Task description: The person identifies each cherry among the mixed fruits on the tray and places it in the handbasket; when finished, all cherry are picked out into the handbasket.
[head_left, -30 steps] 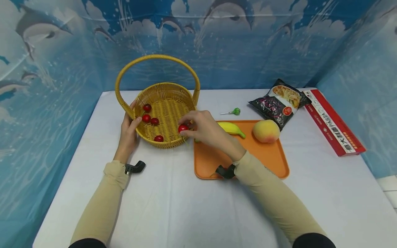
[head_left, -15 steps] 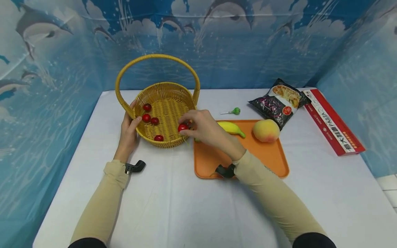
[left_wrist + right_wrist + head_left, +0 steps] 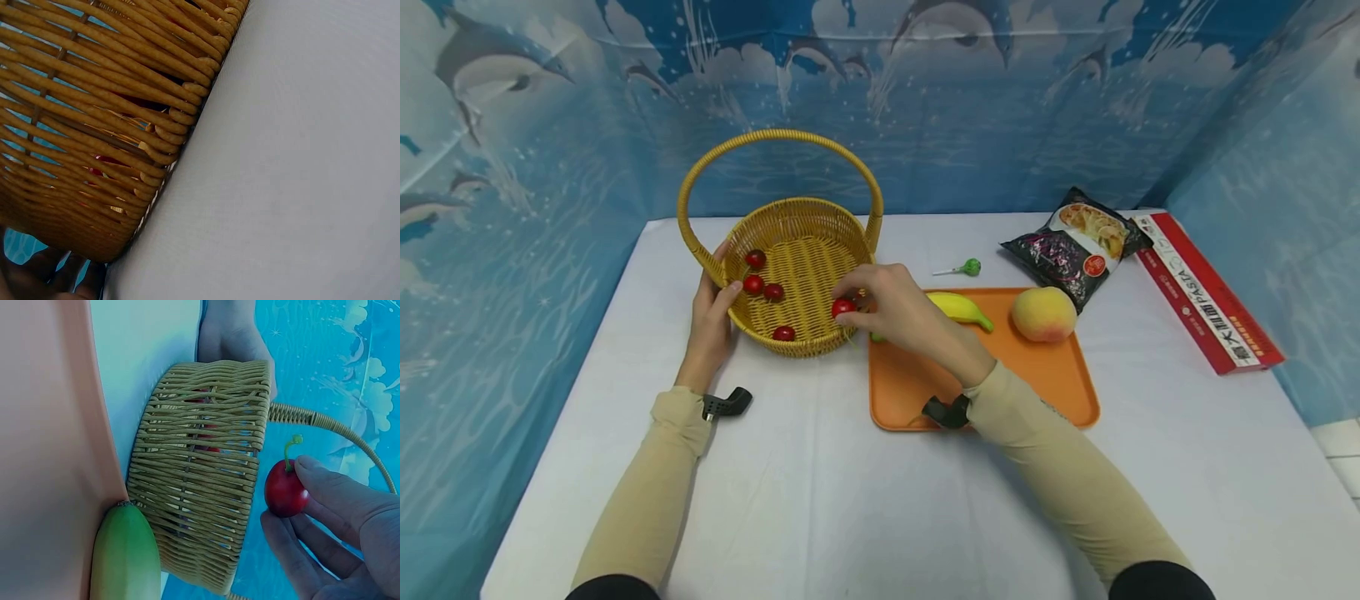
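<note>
One red cherry (image 3: 842, 307) is pinched by the right hand (image 3: 901, 310) near the four-o'clock rim of the yellow basket (image 3: 808, 283), which lies at ten o'clock from that hand and is gripped at its nine-o'clock side by the left hand (image 3: 709, 323).

Your cherry (image 3: 285, 492) deep red, stem (image 3: 288, 452) lime green. Basket (image 3: 805, 279) kinda mustard-yellow weave, tray (image 3: 902, 392) plain orange, your sleeves (image 3: 643, 487) solid beige, backdrop (image 3: 925, 146) blue dolphin print.
</note>
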The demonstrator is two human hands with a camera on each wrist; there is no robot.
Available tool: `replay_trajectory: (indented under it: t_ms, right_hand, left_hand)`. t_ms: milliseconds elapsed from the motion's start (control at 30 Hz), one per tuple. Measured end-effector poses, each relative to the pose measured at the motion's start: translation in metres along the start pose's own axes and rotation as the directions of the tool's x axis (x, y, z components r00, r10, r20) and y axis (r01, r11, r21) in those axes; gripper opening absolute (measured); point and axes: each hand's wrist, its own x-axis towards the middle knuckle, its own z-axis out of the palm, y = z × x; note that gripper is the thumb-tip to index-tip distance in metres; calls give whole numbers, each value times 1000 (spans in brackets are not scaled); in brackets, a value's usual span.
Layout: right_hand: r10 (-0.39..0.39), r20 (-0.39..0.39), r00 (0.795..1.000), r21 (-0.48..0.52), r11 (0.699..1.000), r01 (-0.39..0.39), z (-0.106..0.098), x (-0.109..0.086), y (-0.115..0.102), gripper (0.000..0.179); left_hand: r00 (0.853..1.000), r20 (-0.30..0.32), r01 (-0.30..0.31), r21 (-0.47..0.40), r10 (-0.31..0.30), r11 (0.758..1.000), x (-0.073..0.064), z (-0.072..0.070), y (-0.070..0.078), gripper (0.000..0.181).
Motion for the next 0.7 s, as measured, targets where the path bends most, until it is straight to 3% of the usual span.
replay_trajectory:
  t_ms: [467,700]
  right_hand:
    - [-7,-60,998,41,999,10,5,13,2,37]
    - [-3,-104,995,59,998,9,-2,-1,11,37]
  left_hand:
    - [1000,6,-9,-6,9,1000,-1,-2,1,65]
    - [1000,14,-7,14,6,1000,-2,-1,2,64]
